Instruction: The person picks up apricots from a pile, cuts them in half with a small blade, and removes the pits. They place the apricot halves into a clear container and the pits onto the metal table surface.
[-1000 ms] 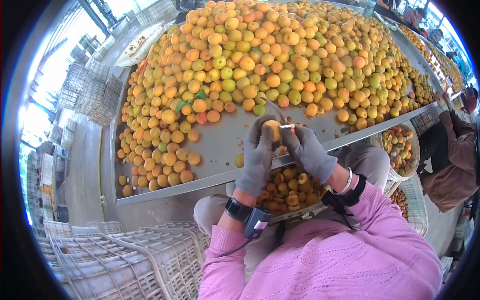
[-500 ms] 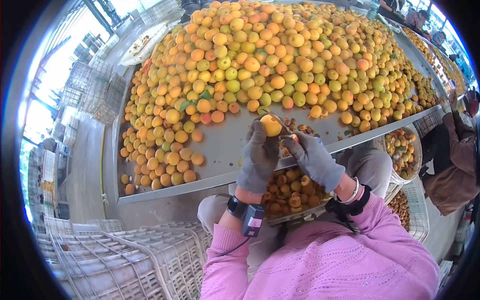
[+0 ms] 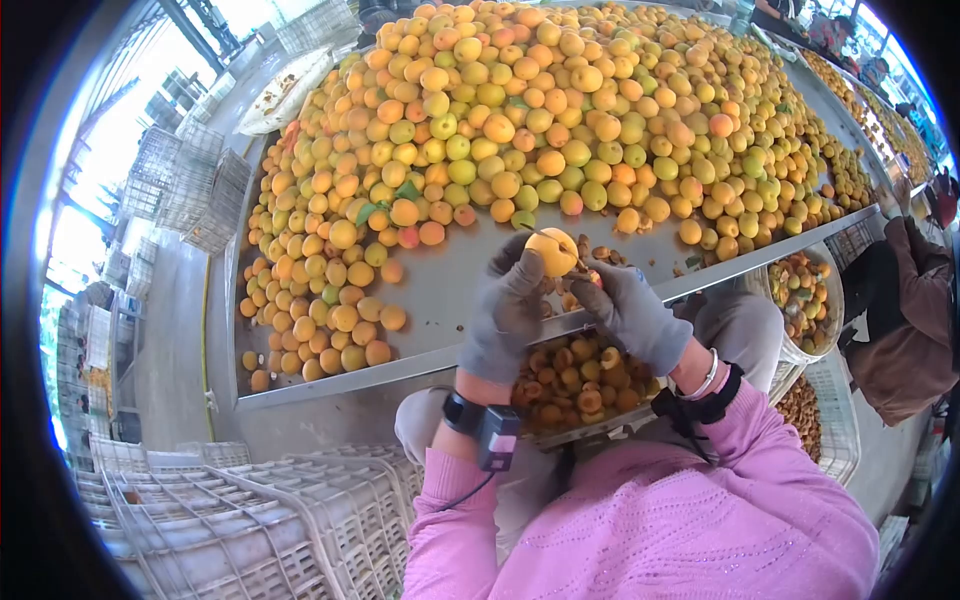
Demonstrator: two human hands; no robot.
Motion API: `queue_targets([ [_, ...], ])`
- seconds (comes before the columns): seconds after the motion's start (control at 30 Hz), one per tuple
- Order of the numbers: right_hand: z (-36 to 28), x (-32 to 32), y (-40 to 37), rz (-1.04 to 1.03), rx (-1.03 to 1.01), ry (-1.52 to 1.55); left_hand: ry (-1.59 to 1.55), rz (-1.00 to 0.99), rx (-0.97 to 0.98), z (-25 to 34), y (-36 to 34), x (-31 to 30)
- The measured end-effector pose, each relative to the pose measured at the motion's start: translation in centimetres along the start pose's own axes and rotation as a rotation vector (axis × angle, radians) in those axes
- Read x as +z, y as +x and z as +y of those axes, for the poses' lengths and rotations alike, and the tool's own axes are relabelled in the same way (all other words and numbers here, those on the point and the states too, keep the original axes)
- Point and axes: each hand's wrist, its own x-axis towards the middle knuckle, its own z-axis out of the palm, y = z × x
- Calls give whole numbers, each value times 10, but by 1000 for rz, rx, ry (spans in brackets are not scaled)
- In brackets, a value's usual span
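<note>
My left hand (image 3: 503,315), in a grey glove, is closed around a yellow-orange apricot (image 3: 552,252) above the table's near edge. My right hand (image 3: 640,318), also gloved, is bent close beside it, with a small red-ended tool (image 3: 594,278) at its fingertips; the tool's kind is hard to make out here. Brown scraps (image 3: 607,257) lie on the metal behind the hands. Below them, at my lap, a container holds opened apricots (image 3: 590,400). A big heap of whole apricots (image 3: 520,130) covers much of the metal table (image 3: 440,290).
The table's raised metal rim (image 3: 350,378) runs in front of me. White plastic crates (image 3: 250,500) stand at lower left. To my right are a bucket of fruit (image 3: 803,300) and a crate of brown pieces (image 3: 798,415). Another person (image 3: 905,330) sits at far right.
The apricot has turned in my left hand and shows a crease. A dark curved strip seen across it earlier no longer shows. Both hands have shifted slightly.
</note>
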Motion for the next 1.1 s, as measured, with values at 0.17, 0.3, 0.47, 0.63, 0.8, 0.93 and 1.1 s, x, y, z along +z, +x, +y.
queue_targets([
  [0.17, 10, 1, -6, -105, 102, -103, 930, -3, 20, 49, 2, -1],
  [0.3, 21, 13, -12, -25, 8, 155, 945, 16, 86, 29, -6, 0],
  [0.47, 4, 8, -13, 19, 148, 258, 6, -96, 124, -17, -3, 7],
  [0.63, -8, -5, -17, -67, 97, 253, 94, -120, 137, 3, -6, 17],
  [0.8, -11, -10, -17, -171, 161, 137, 663, -101, -32, 39, -10, 8],
  [0.93, 12, -4, -22, -195, 149, 129, 760, -47, -119, 39, -15, 11],
  [1.1, 5, 6, -30, -64, 240, 616, 69, -4, 199, -23, -11, 35],
])
